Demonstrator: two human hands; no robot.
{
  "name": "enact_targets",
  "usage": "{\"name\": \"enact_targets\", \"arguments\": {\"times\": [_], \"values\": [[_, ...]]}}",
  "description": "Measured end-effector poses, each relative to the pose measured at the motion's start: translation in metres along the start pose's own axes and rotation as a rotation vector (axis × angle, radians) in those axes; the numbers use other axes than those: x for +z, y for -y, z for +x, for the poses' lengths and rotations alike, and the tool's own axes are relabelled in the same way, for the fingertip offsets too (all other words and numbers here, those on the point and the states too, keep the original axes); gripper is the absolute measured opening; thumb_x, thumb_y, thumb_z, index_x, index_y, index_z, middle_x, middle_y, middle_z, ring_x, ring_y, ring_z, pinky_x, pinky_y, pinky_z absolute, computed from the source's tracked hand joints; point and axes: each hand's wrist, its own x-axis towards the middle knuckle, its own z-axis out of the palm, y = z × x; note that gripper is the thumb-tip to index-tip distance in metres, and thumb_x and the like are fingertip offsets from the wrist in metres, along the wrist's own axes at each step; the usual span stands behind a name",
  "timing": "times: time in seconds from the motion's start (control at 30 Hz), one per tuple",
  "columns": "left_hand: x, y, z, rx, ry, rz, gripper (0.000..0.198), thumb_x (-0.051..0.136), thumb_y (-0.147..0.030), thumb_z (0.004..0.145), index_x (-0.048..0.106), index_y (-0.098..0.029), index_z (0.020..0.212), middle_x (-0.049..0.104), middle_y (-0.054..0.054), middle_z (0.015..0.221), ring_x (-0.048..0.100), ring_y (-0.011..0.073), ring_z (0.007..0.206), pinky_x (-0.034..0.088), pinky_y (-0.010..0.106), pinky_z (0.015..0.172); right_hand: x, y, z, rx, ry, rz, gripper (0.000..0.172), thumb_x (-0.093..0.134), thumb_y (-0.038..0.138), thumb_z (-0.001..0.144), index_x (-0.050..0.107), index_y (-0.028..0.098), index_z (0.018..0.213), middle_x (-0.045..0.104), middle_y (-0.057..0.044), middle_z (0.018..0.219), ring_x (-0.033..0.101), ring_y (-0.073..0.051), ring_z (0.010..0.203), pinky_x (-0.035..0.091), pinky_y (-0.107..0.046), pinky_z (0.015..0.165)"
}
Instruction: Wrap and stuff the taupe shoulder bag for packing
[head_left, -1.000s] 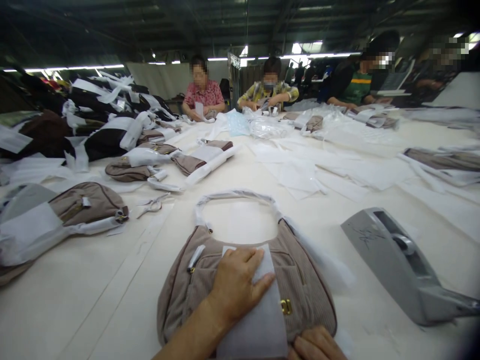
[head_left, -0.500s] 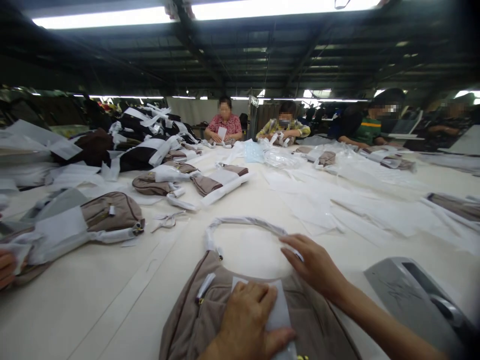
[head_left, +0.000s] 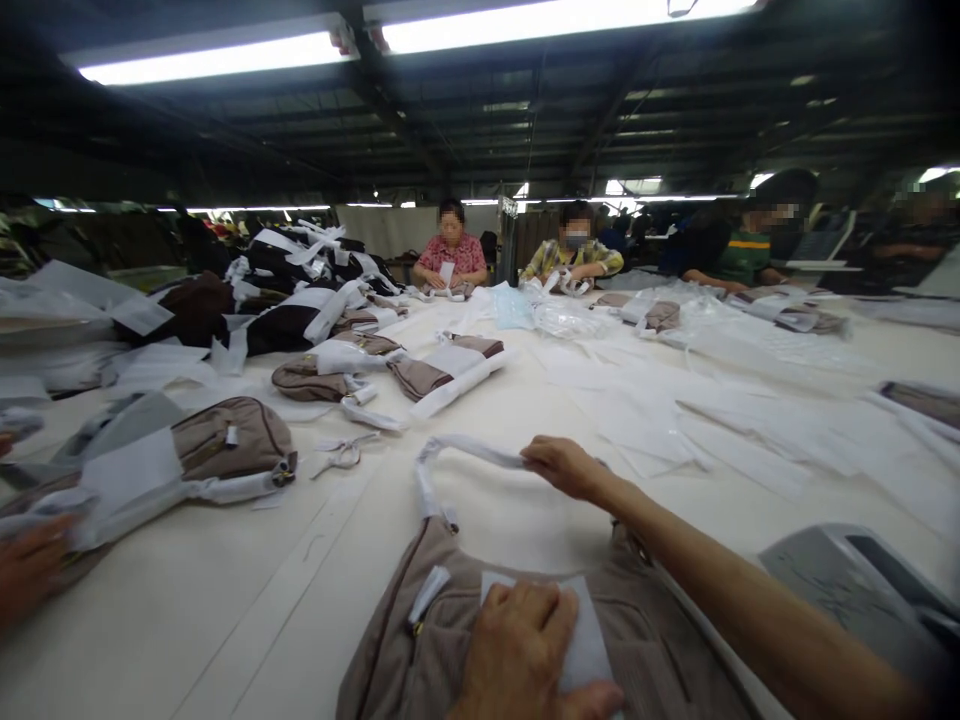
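Note:
A taupe fabric handbag (head_left: 435,640) lies in front of me, its lower end cut off by the frame. Its handle (head_left: 469,447), wrapped in white material, arches up from the top. My right hand (head_left: 566,466) is closed on the wrapped handle, right of the arch's peak. On the bag's front, my left hand (head_left: 521,640) presses down a sheet of white paper (head_left: 589,640), thumb spread from the fingers. Left of that hand is a zipper pull (head_left: 429,595) with a white wrap.
A grey device (head_left: 832,575) stands at right. Scissors (head_left: 345,452) lie left of the handle. Another person's hand (head_left: 37,560) touches a wrapped taupe bag (head_left: 232,440) at left. Beyond are paper sheets (head_left: 645,400), a pile of dark bags (head_left: 292,325) and several seated people.
My right hand has moved left and up along the handle, its fingers closing round it. My left hand stays on the paper. The view has shifted slightly.

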Motion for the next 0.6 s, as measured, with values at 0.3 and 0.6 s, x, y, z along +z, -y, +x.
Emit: {"name": "enact_targets", "arguments": {"times": [0.3, 0.6], "values": [[-0.027, -0.009, 0.009, -0.148, 0.274, 0.010, 0.052, 0.057, -0.059, 0.069, 0.057, -0.025, 0.108, 0.043, 0.014, 0.132, 0.038, 0.0350, 0.120, 0.039, 0.055, 0.088, 0.030, 0.019, -0.069, -0.298, 0.226, 0.213, 0.015, 0.050, 0.010, 0.078, 0.063, 0.016, 0.081, 0.059, -0.003, 0.084, 0.054, -0.012, 0.074, 0.040, -0.021, 0.066], [-0.005, 0.020, 0.020, 0.117, 0.190, 0.053, 0.037, 0.052, -0.057, 0.074, 0.063, -0.033, 0.099, 0.061, 0.008, 0.113, 0.054, 0.0307, 0.107, 0.033, 0.055, 0.095, 0.008, 0.011, -0.070, -0.142, 0.403, 0.331, 0.013, 0.056, 0.010, 0.077, 0.064, 0.011, 0.087, 0.065, 0.000, 0.094, 0.058, -0.008, 0.090, 0.039, -0.013, 0.080]]}}
